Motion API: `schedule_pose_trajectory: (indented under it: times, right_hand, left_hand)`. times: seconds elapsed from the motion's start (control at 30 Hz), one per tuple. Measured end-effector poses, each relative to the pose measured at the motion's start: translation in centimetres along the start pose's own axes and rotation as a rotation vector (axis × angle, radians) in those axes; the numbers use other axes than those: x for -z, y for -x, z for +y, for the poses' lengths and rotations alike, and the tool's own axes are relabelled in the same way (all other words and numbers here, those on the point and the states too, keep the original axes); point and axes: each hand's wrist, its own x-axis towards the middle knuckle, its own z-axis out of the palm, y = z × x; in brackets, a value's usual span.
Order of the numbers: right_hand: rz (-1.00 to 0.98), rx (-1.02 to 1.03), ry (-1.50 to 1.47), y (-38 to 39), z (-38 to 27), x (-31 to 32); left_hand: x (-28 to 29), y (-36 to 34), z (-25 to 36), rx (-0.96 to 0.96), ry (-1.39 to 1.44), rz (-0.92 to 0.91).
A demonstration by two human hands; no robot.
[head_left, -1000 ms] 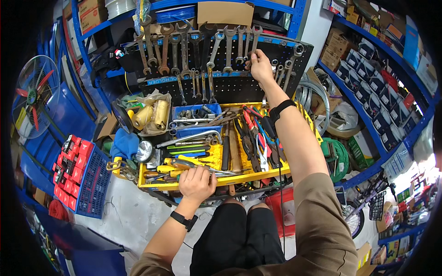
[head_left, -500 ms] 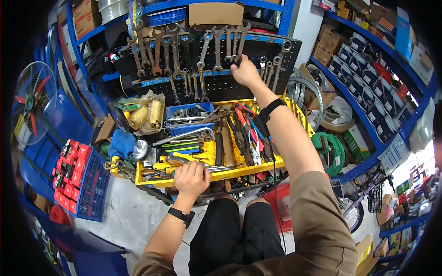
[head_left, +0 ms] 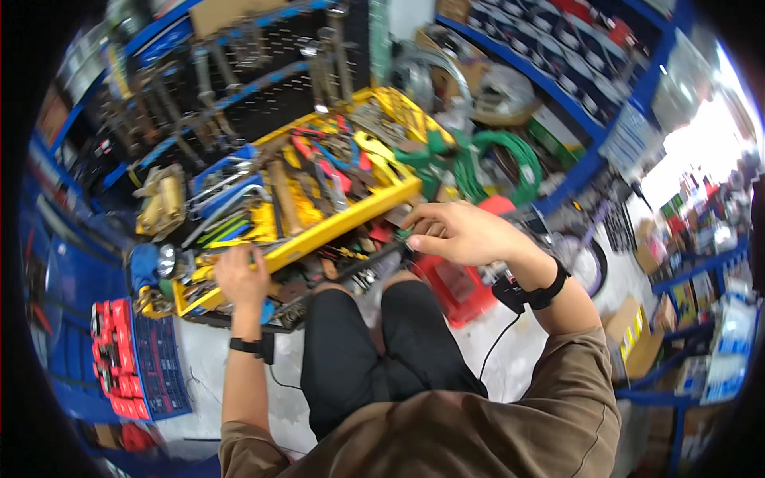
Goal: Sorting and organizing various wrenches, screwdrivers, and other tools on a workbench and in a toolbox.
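My left hand (head_left: 241,276) rests at the near left end of the yellow tool tray (head_left: 343,225), its fingers curled down over the edge among screwdriver handles. What lies under those fingers is hidden. My right hand (head_left: 466,233) hovers past the tray's near right corner, above a red plastic bin (head_left: 456,288). Its fingers are bent and the thumb stands apart from them; I see no tool in it. Inside the tray lie a wooden-handled hammer (head_left: 283,195), yellow-handled pliers (head_left: 381,157) and a blue bin (head_left: 231,179) of sockets.
Blurred wrenches (head_left: 203,72) hang on a black pegboard behind the tray. A lower shelf (head_left: 362,267) under the tray holds more tools. Green hose (head_left: 518,167) is coiled at the right. A blue crate (head_left: 163,358) with red boxes stands at the left.
My view has turned right. My right hand has left the wrench on the pegboard and come down to the tray's near right corner. My left hand stays at the tray's left end.
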Motion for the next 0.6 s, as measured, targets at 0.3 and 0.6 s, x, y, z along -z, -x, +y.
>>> schedule_pose_trajectory:
  times: [0.3, 0.6]
  right_hand:
    - [0.63, -0.699, 0.241, 21.5, 26.5, 3.7]
    - [0.731, -0.688, 0.4, 23.3, 38.5, 0.0]
  left_hand:
    - [5.6, 4.7, -3.1, -0.109, 0.208, -0.049]
    - [19.3, 8.1, -12.6, -0.034, -0.07, -0.217]
